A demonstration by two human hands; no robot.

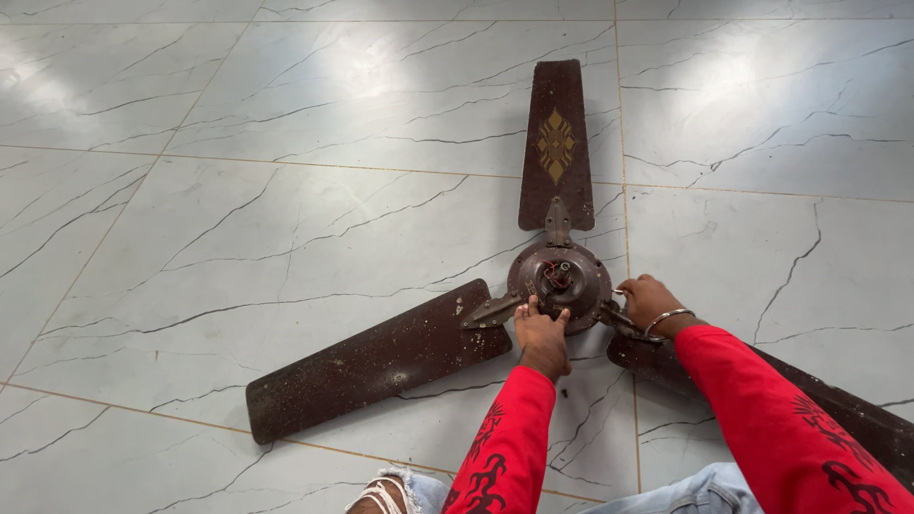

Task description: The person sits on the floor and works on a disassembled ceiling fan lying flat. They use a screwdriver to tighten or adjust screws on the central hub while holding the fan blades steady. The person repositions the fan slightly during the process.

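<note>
A brown ceiling fan (557,276) is laid on the floor (286,190), hub side up, and is being worked on at the hub (560,274). All 3 blades are seen to be attached by their metal brackets: 1 blade (557,133) points away from the person and carries a gold diamond pattern, 1 blade (376,360) runs out to the left, and 1 blade (838,405) runs to the right and is partly covered by a red sleeve (771,419). The hub is uncovered at its centre, where short red wires (558,276) are exposed. Nothing removed, whether screws, covers or tools, is seen lying about, so the work is judged to be at an early stage, with the blades and the motor housing yet to be taken apart.

The left hand (541,335) is pressed on the near rim of the hub, fingers curled together over its edge. The right hand (649,301), with a metal bangle (666,319) at the wrist, is closed on the bracket of the right blade beside the hub; whether a small part or tool is pinched there cannot be told.

The floor is of large, glossy, pale marble-look tiles with dark veins and thin brown grout lines, and soft light is reflected in it. Frayed blue jeans (705,493) are seen at the bottom edge. No walls or furniture are in view.
</note>
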